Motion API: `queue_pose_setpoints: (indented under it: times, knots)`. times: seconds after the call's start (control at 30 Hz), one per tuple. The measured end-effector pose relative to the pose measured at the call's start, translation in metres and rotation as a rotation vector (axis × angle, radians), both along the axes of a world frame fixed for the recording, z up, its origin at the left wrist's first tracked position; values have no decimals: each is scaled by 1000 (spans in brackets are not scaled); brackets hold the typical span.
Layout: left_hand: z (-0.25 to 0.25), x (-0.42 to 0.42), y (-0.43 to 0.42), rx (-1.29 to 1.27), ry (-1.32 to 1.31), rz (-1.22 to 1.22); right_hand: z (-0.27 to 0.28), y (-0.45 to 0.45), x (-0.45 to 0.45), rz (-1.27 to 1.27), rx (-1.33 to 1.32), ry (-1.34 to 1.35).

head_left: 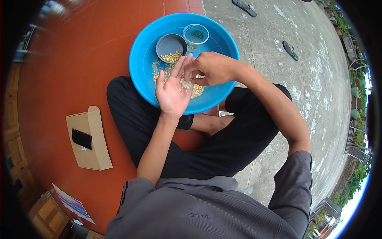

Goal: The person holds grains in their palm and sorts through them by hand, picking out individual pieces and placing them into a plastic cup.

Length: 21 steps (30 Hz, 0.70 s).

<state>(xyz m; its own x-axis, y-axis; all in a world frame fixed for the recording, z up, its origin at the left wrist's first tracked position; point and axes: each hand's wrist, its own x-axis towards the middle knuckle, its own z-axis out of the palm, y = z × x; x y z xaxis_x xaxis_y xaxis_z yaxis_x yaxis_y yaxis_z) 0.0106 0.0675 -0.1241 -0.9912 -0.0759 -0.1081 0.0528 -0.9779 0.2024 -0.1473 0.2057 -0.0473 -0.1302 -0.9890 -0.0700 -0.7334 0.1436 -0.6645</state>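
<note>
My left hand (172,95) is palm up over the near part of a blue basin (223,44), fingers stretched out. Small pale grains (186,84) lie on its palm and fingers. Above them my right hand (213,67) bends down with its fingers in a pinch; whatever is between the fingertips is too small to make out. Beneath both hands, yellow and whitish corn kernels (197,92) are spread on the basin floor, partly hidden. A round grey bowl (166,43) with yellow kernels (172,57) stands farther back in the basin, beside a clear plastic cup (196,33).
The basin rests before my crossed legs (223,139). On the red floor (71,79) to the left, a black phone (82,139) lies on a cardboard box (95,139). Two dark sandals (290,50) lie apart on the grey concrete (318,91) to the right.
</note>
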Motion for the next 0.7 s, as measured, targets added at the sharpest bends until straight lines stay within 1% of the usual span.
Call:
queue_pose_setpoints:
  times: [0.07, 0.27, 0.37, 0.47, 0.7]
  knots:
    - [-1, 0, 0, -9, 3, -4, -3, -1, 0, 15, -4, 16]
    - [3, 1, 0, -30, -28, -5, 14, -2, 1, -20, 85, 9]
    - [2, 1, 0, -14, -31, -1, 4, 0, -2, -28, 20, -9]
    - [4, 1, 1, 1, -30, 5, 9, 0, -2, -55, 66, -32]
    - [0, 1, 0, 17, -22, 7, 12, 0, -2, -52, 60, 5]
